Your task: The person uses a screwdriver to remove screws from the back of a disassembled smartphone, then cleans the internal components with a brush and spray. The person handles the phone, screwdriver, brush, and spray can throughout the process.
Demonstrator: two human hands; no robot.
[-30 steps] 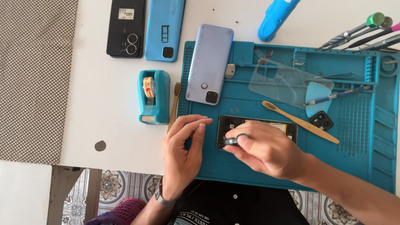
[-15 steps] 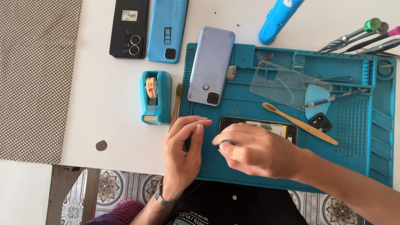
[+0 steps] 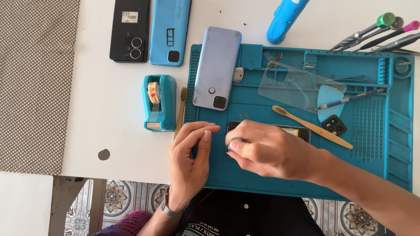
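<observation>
A dark opened phone [image 3: 302, 131] lies on the blue work mat [image 3: 372, 144], mostly covered by my hands. My right hand [image 3: 271, 150] rests over its left half, fingers curled around a small dark object [image 3: 234, 143] held at the phone's left end. My left hand [image 3: 190, 159] lies flat at the mat's left edge, fingertips touching the mat beside the phone. What the small object is cannot be made out.
On the mat lie a lilac phone [image 3: 217, 67], a clear back cover [image 3: 297, 85], a wooden toothbrush [image 3: 313, 126], a camera module [image 3: 334, 125] and a blue pick [image 3: 330, 98]. A tape dispenser [image 3: 159, 102], two phones [image 3: 151, 30], screwdrivers [image 3: 376, 32] and a blue tool [image 3: 284, 19] sit on the white table.
My right hand has slid left along the opened phone, toward my left hand. The left hand has stayed in place.
</observation>
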